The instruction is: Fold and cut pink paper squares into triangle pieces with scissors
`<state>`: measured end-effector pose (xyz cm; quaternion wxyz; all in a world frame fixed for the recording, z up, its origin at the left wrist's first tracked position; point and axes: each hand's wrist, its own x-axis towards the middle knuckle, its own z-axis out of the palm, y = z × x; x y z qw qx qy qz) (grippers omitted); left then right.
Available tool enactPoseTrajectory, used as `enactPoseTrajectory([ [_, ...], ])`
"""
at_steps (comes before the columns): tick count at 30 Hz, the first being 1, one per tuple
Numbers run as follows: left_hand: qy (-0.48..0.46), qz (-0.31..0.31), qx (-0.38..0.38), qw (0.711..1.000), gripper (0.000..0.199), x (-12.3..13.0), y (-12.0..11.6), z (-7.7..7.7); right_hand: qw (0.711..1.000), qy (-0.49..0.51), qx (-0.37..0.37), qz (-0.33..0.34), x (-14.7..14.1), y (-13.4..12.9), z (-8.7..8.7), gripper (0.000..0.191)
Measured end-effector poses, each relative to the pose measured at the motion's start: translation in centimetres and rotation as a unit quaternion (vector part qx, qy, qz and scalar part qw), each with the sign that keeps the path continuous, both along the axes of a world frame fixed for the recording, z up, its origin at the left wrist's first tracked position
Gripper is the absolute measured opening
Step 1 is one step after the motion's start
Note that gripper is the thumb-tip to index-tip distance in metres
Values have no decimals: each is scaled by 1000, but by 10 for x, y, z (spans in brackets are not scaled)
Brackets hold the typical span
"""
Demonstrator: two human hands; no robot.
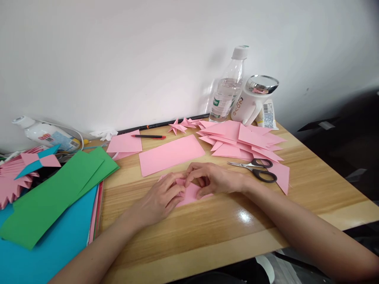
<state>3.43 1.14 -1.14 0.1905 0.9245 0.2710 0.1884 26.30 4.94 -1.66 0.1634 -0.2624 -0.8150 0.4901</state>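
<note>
A small piece of pink paper [191, 194] lies on the wooden table under both hands, partly covered by the fingers. My left hand [160, 197] rests on its left part with the fingers bent and pressed onto it. At its upper middle my right hand [209, 178] curls its fingers, the fingertips touching the paper close to my left fingers. Just beyond the hands is a pink rectangular sheet [171, 154]. Scissors [257, 167] with black handles lie beside my right wrist. A pile of folded pink pieces [239, 138] is behind them.
Green strips [56, 197] and blue sheets [71, 244] are stacked at the left. A pen [148, 137] lies on pink paper [126, 145]. Small pink stars [177, 127], a water bottle [226, 90] and a white mug [251, 100] stand near the wall. A white bottle [49, 136] leans at far left.
</note>
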Motion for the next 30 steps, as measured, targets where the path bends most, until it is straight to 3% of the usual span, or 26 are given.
enactPoseTrajectory([
  [17,4,7,39,999,15,0,-1,-3,1000,-13,12,12,1,0,1,22],
  [30,0,28,-35,999,8,0,-1,-3,999,-30,27,8,0,-2,4,23],
])
